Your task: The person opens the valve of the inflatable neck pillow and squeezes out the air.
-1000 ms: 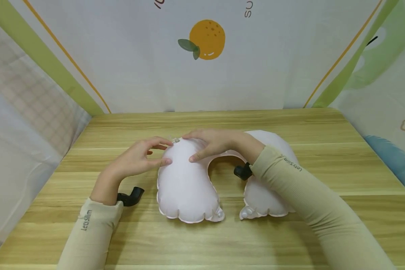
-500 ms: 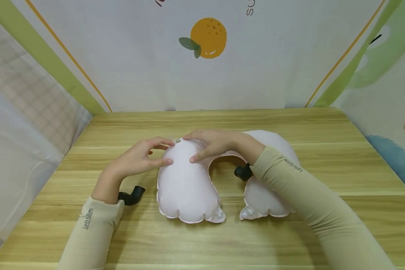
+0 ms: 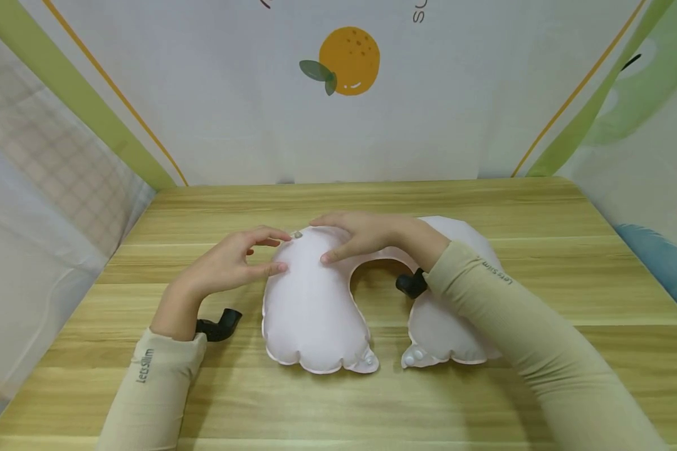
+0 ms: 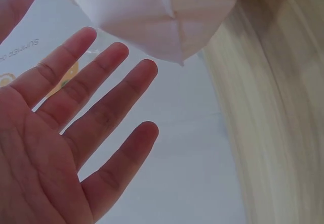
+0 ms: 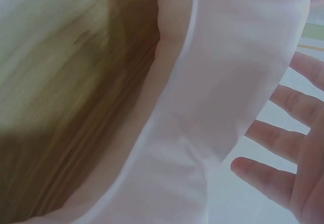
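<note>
A pale pink inflatable neck pillow lies puffed up on the table, its two ends toward the person. Near the top of its left lobe sits a small clear valve. My left hand is at that lobe's left edge, thumb and index fingertips right at the fabric. In the left wrist view its fingers are extended and spread below the pillow's edge. My right hand reaches across the pillow, thumb on the lobe's top and fingers over the far edge. The right wrist view shows those fingers spread along the pillow's side.
The wood-grain table ends at a white printed curtain behind. Snap buttons sit on the pillow's near tips. A black curved piece is at the left wrist, another at the right wrist, over the pillow's opening.
My right hand has shifted slightly away from the person and to the right, its thumb higher on the lobe. The left hand has hardly moved.
</note>
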Available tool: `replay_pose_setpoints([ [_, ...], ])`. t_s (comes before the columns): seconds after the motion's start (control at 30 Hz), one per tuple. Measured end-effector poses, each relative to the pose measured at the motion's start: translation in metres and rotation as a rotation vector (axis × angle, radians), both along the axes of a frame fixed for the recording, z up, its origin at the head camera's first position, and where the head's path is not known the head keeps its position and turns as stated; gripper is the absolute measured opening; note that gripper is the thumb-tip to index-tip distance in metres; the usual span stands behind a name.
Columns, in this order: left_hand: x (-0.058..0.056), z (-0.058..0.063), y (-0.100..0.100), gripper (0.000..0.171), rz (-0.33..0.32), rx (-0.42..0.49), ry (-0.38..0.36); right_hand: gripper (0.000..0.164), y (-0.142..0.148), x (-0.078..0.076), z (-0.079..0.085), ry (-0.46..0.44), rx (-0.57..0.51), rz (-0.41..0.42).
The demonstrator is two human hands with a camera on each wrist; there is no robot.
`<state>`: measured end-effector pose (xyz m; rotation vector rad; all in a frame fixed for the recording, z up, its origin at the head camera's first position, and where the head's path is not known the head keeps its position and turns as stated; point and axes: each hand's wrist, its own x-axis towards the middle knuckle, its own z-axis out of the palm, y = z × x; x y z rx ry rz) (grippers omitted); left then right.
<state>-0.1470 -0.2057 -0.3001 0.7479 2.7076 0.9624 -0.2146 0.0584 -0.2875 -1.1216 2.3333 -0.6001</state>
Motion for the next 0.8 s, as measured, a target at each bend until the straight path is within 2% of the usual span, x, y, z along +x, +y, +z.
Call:
replay_pose_setpoints([
  [0.17, 0.002, 0.001, 0.001, 0.049, -0.013, -0.012, 0.016, 0.076, 0.003, 0.000, -0.002, -0.001, -0.009, 0.008],
  [0.4, 0.003, 0.000, 0.001, 0.056, -0.037, -0.002, -0.002, 0.079, 0.004, 0.003, -0.006, 0.006, -0.008, 0.019],
  [0.8, 0.005, 0.000, 0.004, 0.066, -0.032, -0.056, -0.013, 0.083, -0.001, 0.007, -0.011, 0.004, 0.032, 0.013],
])
